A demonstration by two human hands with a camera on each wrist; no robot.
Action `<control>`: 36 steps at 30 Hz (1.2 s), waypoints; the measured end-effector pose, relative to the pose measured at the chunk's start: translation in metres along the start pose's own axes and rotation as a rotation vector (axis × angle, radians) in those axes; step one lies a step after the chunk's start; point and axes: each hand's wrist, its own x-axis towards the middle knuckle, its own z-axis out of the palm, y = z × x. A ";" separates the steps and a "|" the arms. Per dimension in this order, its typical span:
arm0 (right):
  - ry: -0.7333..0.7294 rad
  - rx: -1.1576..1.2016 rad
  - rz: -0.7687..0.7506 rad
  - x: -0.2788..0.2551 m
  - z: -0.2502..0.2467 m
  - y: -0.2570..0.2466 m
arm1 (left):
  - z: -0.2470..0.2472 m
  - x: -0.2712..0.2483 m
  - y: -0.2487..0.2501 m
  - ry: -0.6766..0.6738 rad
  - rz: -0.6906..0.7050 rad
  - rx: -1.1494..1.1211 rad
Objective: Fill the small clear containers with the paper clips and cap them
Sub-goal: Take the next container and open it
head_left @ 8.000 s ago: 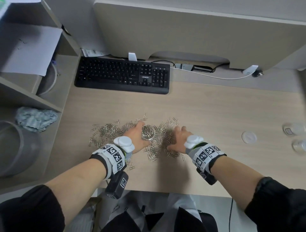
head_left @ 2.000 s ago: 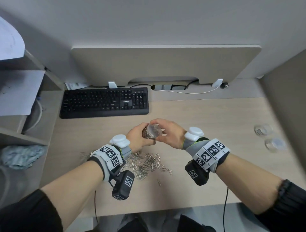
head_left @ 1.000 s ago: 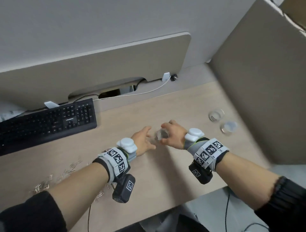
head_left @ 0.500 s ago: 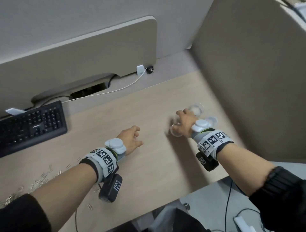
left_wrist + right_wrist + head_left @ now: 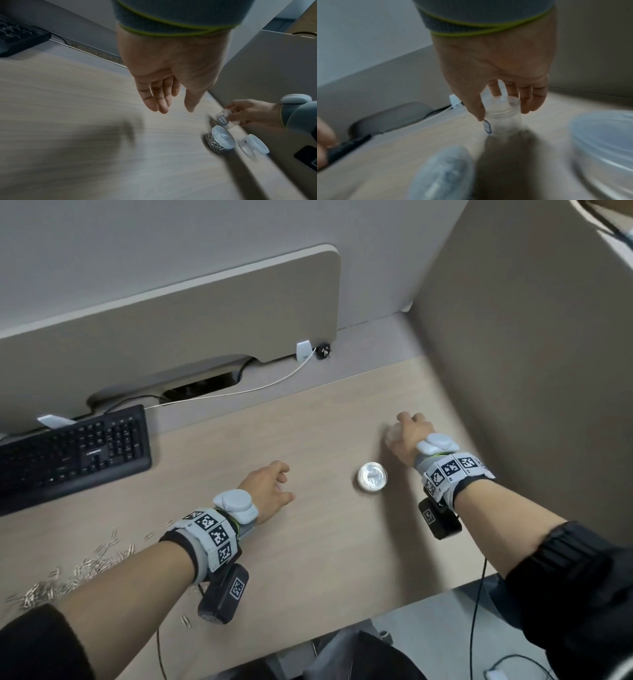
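Observation:
A capped clear container full of paper clips [image 5: 372, 477] [image 5: 218, 140] stands on the desk right of centre. Just beyond it my right hand [image 5: 409, 436] [image 5: 503, 108] grips an empty clear container [image 5: 502, 117] [image 5: 226, 118] by its open rim; the container carries a small blue-edged label. A third capped clear container [image 5: 254, 144] [image 5: 606, 136] stands close to the side partition, hidden behind my right wrist in the head view. My left hand [image 5: 272, 487] [image 5: 164, 102] hovers over the desk with straight fingers, holding nothing. Loose paper clips [image 5: 78, 566] lie at the desk's left front.
A black keyboard [image 5: 72, 453] sits at the back left. A beige partition [image 5: 531, 371] walls the right side, and a rear screen [image 5: 171, 313] with a white cable [image 5: 260, 386] closes the back. The desk's front edge [image 5: 394, 607] runs near my forearms.
My right hand carried the filled, capped container to the right, set it down and let go, then reached further and took hold of the empty container. My left hand let go and hovers free.

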 end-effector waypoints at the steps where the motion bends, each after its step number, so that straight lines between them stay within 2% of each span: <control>1: 0.009 0.072 -0.045 -0.005 -0.003 -0.008 | -0.001 -0.001 -0.001 0.003 -0.003 -0.001; 6: -0.010 0.373 -0.278 -0.047 -0.019 -0.076 | -0.013 -0.012 -0.003 0.082 0.025 -0.061; 12: -0.100 0.446 -0.486 -0.102 -0.014 -0.152 | -0.030 -0.037 -0.008 0.222 0.122 -0.218; 16: -0.143 0.465 -0.539 -0.126 0.005 -0.190 | -0.055 -0.062 -0.029 0.328 0.084 -0.215; 21: -0.261 0.513 -0.580 -0.146 0.033 -0.224 | -0.076 -0.087 -0.075 0.275 0.042 -0.160; 28: -0.285 0.444 -0.716 -0.201 0.063 -0.294 | -0.097 -0.134 -0.160 0.222 0.010 -0.210; 33: -0.211 0.386 -0.904 -0.237 0.083 -0.334 | -0.111 -0.167 -0.218 0.220 -0.034 -0.258; 36: -0.140 0.412 -0.833 -0.240 0.090 -0.345 | -0.119 -0.185 -0.255 0.290 -0.076 -0.267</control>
